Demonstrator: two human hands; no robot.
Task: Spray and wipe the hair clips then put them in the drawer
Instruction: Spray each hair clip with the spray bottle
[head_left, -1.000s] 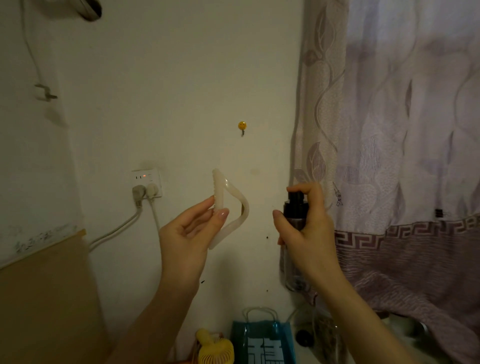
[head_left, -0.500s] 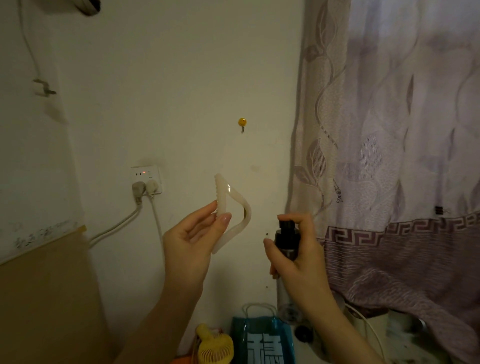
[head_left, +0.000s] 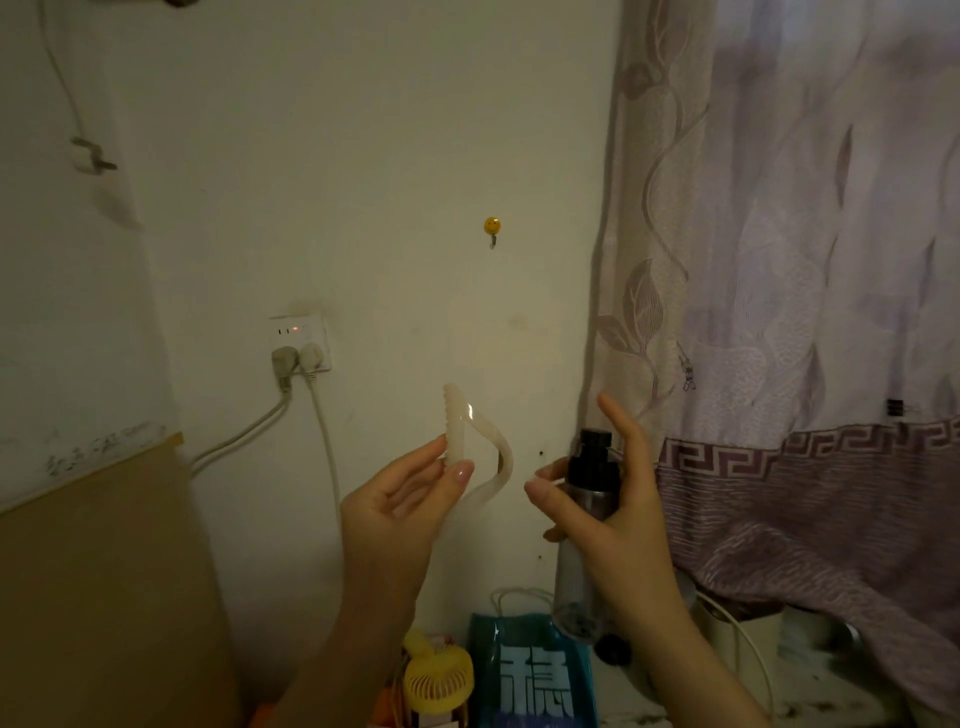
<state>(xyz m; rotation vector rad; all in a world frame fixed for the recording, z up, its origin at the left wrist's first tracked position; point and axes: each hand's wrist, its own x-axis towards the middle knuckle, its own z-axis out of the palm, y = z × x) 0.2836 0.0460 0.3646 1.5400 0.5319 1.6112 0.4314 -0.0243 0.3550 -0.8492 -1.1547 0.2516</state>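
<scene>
You are facing a pale wall (head_left: 389, 130), with a patterned curtain (head_left: 779, 260) hanging down its right side. Low on the left, a tan board (head_left: 93, 571) is leaning against the wall. A blue bag (head_left: 535, 675) with white lettering is sitting at the bottom, beside a small yellow fan (head_left: 439, 680). Your right hand (head_left: 613, 514) is wrapping its thumb and lower fingers around the spray bottle (head_left: 584, 530), holding it upright, while the index finger is lifting straight above the black nozzle, clear of it. Your left hand (head_left: 400, 504) is pinching the hair clip (head_left: 470, 452) between thumb and fingers, holding this pale, curved, toothed piece up in the air just left of the nozzle. Two plugs are sitting in the wall socket (head_left: 301, 343), and a small yellow hook (head_left: 492, 227) is sticking to the wall above.
</scene>
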